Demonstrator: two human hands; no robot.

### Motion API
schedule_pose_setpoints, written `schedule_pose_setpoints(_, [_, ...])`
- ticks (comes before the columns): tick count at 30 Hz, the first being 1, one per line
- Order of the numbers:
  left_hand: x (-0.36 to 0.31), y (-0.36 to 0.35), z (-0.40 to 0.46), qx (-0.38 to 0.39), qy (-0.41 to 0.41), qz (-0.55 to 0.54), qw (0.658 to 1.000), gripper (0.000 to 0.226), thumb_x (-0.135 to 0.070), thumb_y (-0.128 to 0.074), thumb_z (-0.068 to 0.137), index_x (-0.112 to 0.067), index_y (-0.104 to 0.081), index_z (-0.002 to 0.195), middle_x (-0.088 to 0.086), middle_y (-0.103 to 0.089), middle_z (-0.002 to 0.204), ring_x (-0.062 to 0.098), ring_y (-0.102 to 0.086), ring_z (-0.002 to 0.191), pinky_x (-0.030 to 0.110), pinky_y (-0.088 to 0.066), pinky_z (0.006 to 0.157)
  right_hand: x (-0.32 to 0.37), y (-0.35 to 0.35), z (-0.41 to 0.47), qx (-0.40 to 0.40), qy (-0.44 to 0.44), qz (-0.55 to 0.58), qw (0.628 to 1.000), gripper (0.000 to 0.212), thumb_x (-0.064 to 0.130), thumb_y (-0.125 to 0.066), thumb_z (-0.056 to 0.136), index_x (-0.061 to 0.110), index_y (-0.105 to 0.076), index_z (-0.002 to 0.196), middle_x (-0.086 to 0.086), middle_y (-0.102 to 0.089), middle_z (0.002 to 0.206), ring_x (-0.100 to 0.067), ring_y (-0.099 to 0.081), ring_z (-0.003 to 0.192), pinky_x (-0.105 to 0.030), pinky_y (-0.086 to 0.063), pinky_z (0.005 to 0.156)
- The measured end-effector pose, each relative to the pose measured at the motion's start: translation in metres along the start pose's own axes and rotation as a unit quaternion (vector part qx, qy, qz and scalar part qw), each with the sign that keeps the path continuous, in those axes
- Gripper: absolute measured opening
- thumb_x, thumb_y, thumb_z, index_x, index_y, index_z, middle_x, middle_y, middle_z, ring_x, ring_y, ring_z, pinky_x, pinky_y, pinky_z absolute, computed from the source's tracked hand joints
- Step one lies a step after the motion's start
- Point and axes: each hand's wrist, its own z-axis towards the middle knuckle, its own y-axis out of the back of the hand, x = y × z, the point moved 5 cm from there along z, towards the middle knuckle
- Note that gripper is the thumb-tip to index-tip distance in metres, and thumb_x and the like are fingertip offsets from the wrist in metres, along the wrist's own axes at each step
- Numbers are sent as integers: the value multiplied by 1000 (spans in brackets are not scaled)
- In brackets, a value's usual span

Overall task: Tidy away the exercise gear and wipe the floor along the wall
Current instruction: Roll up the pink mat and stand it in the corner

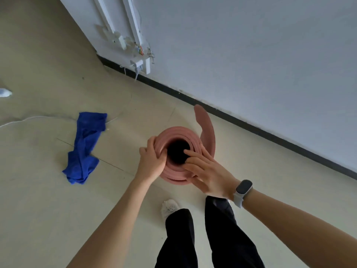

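While the pink exercise mat (173, 172) stands on end on the pale floor (48, 209), rolled into a thick coil with its dark hollow core facing up at the camera, both hands work at its top edge. The left hand (152, 161) grips the near-left side of the roll, its fingers (159, 156) curled over the layered rim toward the hollow. The right hand (206, 171) lies across the right side of the rim, its fingers (190, 152) stretched fairly straight and reaching to the edge of the hollow, pressing on the layers rather than wrapping them. A dark-faced watch (243, 188) on a light strap sits on the right wrist. The loose outer end of the mat (207, 128) curls away from the coil toward the wall (251, 55), stopping near the black skirting board (251, 125) without clearly touching it. A crumpled blue cloth (86, 147) lies on the floor well to the left of the roll, and a thin white cable (29, 119) trails past its upper end. Below the roll, two legs in black trousers (222, 238) stand close to it, with a light slipper (170, 207) showing on the left foot. White trunking and loose wiring (135, 45) hang on the wall at the corner.
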Motion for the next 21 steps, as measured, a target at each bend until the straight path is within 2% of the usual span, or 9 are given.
schedule_pose_setpoints(2, [-10,-11,-5,-4,-18,52,998,45,-25,-48,92,-20,-32,133,13,-41,129,28,-55,94,29,-38,77,-4,13,-8,-69,-95,54,992,31,20,-51,91,4,-56,117,-14,-59,120,-28,-39,132,-44,-31,112])
schedule_pose_setpoints(4, [-20,-22,-11,-16,-38,121,992,47,-27,-46,93,-22,-28,136,9,-38,132,30,-58,99,31,-39,73,-20,28,-15,-169,-226,71,957,38,19,-49,90,5,-48,125,-16,-52,129,-26,-35,133,-39,-32,111])
schedule_pose_setpoints(8, [-34,-38,-12,-53,-56,136,988,49,-24,-46,93,-21,-27,138,10,-39,135,33,-60,97,36,-43,71,-65,43,-38,-249,-519,101,811,52,8,-49,86,5,-36,136,-15,-31,143,-27,-24,135,-43,-28,112])
schedule_pose_setpoints(12, [-37,-42,-7,-64,-53,129,988,48,-23,-43,95,-19,-26,139,11,-38,137,35,-60,98,33,-39,70,-76,54,-64,-264,-518,-62,811,55,8,-52,76,12,-41,130,-17,-43,135,-26,-35,124,-50,-32,100])
schedule_pose_setpoints(14, [-35,-44,-8,-63,-48,124,989,47,-23,-42,95,-19,-25,139,11,-37,137,37,-59,99,33,-38,71,-75,53,-80,-259,-568,-42,780,62,15,-58,80,15,-33,137,-15,-34,143,-27,-29,128,-49,-29,102])
schedule_pose_setpoints(16, [-36,-48,-11,-58,-42,114,991,48,-22,-41,96,-19,-24,140,12,-36,138,38,-59,99,35,-40,72,-75,40,-96,-238,-660,95,706,79,22,-62,84,12,-14,145,-13,-12,153,-30,-15,139,-47,-25,109])
schedule_pose_setpoints(18, [-37,-51,-13,-58,-40,105,992,48,-22,-41,96,-18,-23,140,13,-35,139,38,-59,100,34,-40,72,-72,28,-104,-248,-716,224,613,82,22,-58,87,12,-3,147,-11,-5,156,-31,-15,142,-47,-26,113])
schedule_pose_setpoints(20, [-43,-53,-16,-55,-42,108,992,48,-22,-41,96,-18,-23,141,13,-35,140,36,-59,101,33,-41,73,-71,28,-110,-287,-736,276,548,66,18,-50,90,9,-16,145,-13,-32,147,-32,-41,129,-46,-42,101])
schedule_pose_setpoints(21, [-44,-55,-17,-51,-49,118,990,49,-21,-42,96,-18,-23,141,12,-35,140,36,-59,102,34,-42,73,-70,30,-111,-294,-735,276,545,51,14,-47,91,5,-32,139,-13,-51,128,-30,-55,110,-40,-49,87])
